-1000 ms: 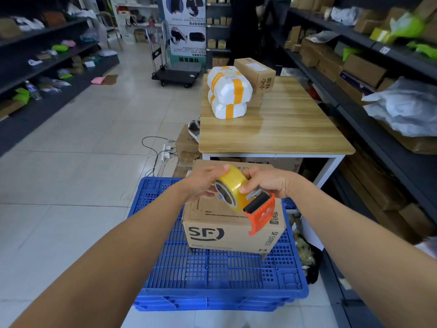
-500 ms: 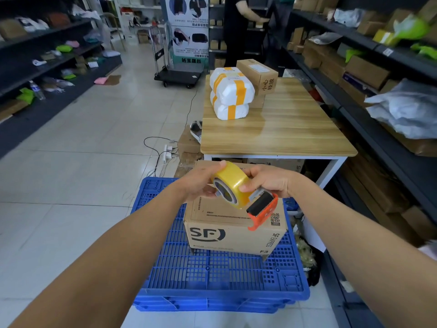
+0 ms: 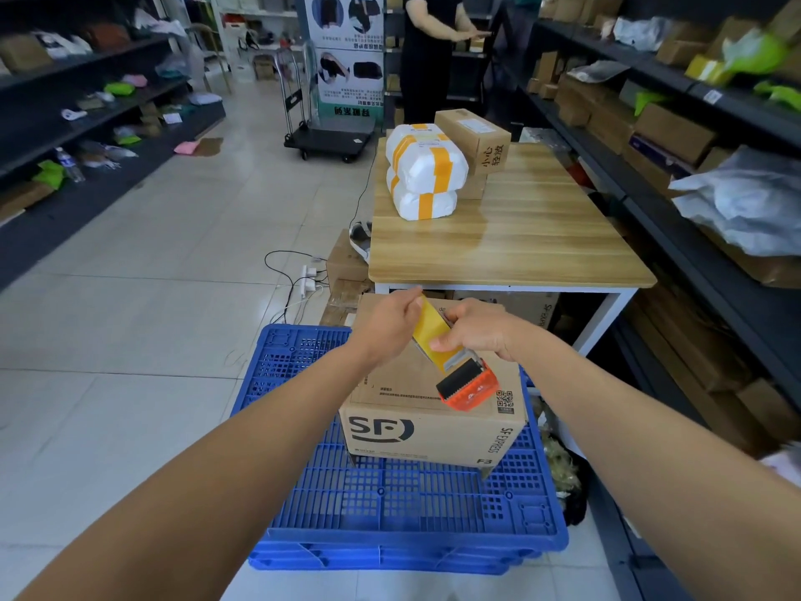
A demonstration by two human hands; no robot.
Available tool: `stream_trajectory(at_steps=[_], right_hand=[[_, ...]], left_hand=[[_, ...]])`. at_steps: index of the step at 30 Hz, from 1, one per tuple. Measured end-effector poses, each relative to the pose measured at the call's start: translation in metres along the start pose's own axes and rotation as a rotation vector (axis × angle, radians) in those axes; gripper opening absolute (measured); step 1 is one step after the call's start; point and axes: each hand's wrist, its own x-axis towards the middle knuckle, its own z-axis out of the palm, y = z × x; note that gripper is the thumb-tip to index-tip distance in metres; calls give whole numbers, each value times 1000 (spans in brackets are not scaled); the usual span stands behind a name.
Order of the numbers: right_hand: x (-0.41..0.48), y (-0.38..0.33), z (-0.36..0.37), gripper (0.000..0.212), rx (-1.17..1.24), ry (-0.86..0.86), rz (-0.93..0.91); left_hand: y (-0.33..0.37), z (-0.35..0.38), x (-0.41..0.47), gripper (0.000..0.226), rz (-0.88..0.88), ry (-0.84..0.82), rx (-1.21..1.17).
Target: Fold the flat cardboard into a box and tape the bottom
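Observation:
A brown cardboard box (image 3: 429, 427) with SF print stands folded on a stack of blue plastic crates (image 3: 390, 505). Above the box, both hands hold an orange tape dispenser (image 3: 468, 386) carrying a yellow tape roll (image 3: 431, 331). My right hand (image 3: 477, 329) grips the dispenser from above, thumb on the roll. My left hand (image 3: 385, 325) holds the far side of the roll, fingers curled over its edge. The dispenser's toothed end points down toward the box top, apart from it.
A wooden table (image 3: 520, 236) behind the box carries white wrapped parcels (image 3: 424, 175) and a small carton (image 3: 474, 138). Shelves with boxes run along the right and left. A person (image 3: 433, 49) stands at the back by a trolley (image 3: 329, 136). Cables (image 3: 294, 275) lie on the floor.
The dispenser has turned, so the roll now shows edge-on instead of face-on. Both hands shifted slightly toward the table with it. The view tilted up a little.

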Motion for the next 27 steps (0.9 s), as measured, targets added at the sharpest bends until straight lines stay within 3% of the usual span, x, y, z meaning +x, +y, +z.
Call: stream_trajectory(at_steps=[3, 6, 10, 13, 17, 21, 24, 27], right_hand=[[-2, -1, 1, 29, 16, 29, -11], [-5, -2, -2, 33, 31, 23, -13], [-10, -2, -6, 13, 132, -67, -28], [-9, 0, -6, 29, 137, -137, 9], [-12, 2, -4, 10, 166, -179, 32], [-12, 4, -5, 9, 217, -179, 12], [-13, 3, -7, 9, 251, -268, 21], [-9, 4, -6, 10, 280, -321, 40]], left_hand=[[2, 4, -1, 39, 25, -50, -22], [4, 3, -4, 52, 7, -84, -39], [1, -8, -3, 64, -139, -169, -332], [-4, -17, 1, 54, -260, -221, -484], [-6, -12, 0, 40, -254, -215, -397], [-7, -2, -3, 85, -215, -283, -291], [-7, -5, 1, 47, -184, -299, -336], [-11, -9, -2, 23, -295, -324, -457]])
